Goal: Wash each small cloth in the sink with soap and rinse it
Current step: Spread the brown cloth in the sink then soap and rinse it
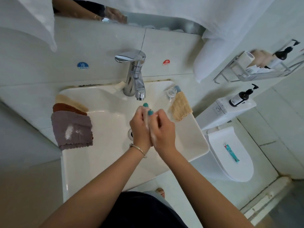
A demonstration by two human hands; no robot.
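Over the white ceramic sink [189,137], soapy left hand [139,127] and right hand [162,129] rub together, holding no cloth.
Lathering, seemingly; next, pick up the grey-purple waffle cloth [72,129] stacked on the left rim; a tan cloth [181,106] lies right.

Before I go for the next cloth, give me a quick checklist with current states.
1. Hands free: left hand and right hand pressed together, soapy, no cloth. Ok.
2. Unwashed cloths in reach: purple cloth tops stack on sink left rim. Ok.
3. Tap running: no stream seen. Not ok.
4. Drain open: cannot tell.
5. Yellow cloth set aside on right rim. Ok.
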